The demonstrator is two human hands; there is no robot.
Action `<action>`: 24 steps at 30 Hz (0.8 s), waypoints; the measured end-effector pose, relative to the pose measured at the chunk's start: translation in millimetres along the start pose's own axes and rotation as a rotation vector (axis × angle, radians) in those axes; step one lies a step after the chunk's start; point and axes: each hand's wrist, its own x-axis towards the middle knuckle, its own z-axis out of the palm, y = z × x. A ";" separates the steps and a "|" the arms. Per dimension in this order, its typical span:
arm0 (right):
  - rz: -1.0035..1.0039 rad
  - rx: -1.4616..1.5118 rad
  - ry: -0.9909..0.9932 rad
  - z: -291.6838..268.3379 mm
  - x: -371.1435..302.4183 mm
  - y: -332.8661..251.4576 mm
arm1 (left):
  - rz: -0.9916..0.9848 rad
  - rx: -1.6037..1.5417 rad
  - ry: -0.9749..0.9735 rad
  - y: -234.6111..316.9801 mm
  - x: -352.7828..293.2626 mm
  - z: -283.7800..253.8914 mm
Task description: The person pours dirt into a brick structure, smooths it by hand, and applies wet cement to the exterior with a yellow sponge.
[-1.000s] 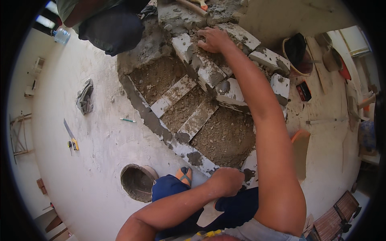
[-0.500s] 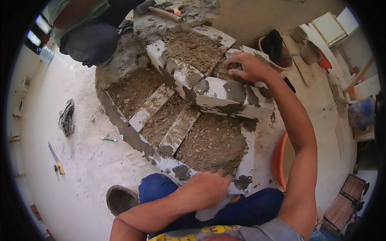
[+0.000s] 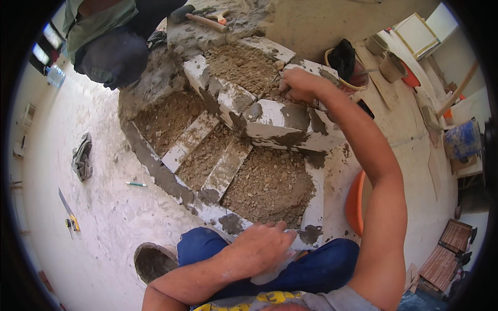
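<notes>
My right hand point(image 3: 303, 85) reaches far over the upper step, its fingers curled down at the rubble fill point(image 3: 244, 65) beside a white block point(image 3: 282, 114) smeared with grey mortar. What those fingers hold, if anything, is hidden. Close to my knees, my left hand point(image 3: 264, 246) is bent over the near edge of the lower white block border point(image 3: 212, 212), fingers curled. A flat greyish piece point(image 3: 270, 273) shows under that hand; its kind is unclear. Between the hands lies the lower rubble fill point(image 3: 270, 181), divided by white block strips point(image 3: 225, 168).
Another person point(image 3: 111, 57) bends at the upper left. A mallet point(image 3: 205, 22) lies on the rough top. An orange basin point(image 3: 356, 202) stands right of the blocks, a mortar bucket point(image 3: 154, 260) at lower left. A handsaw point(image 3: 67, 207), pen point(image 3: 136, 184) and cloth point(image 3: 82, 157) lie on the floor.
My right hand's fingers, spread apart before, have curled together and downward at the fill. My left hand stays at the near block edge. The whole view has shifted slightly.
</notes>
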 end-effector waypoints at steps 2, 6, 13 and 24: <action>0.125 0.012 -0.079 -21.1 -2.4 6.5 | 0.009 -0.019 -0.002 1.1 -1.5 0.1; 0.292 0.037 -0.060 -2.6 -12.3 11.2 | -0.029 -0.044 -0.057 4.8 -0.6 -5.5; 0.216 -0.098 -0.146 7.2 -16.0 15.1 | 0.028 -0.025 0.021 11.9 -5.2 -1.9; 0.083 0.203 0.097 10.7 3.1 -13.9 | -0.009 -0.010 -0.039 19.0 -4.3 -3.9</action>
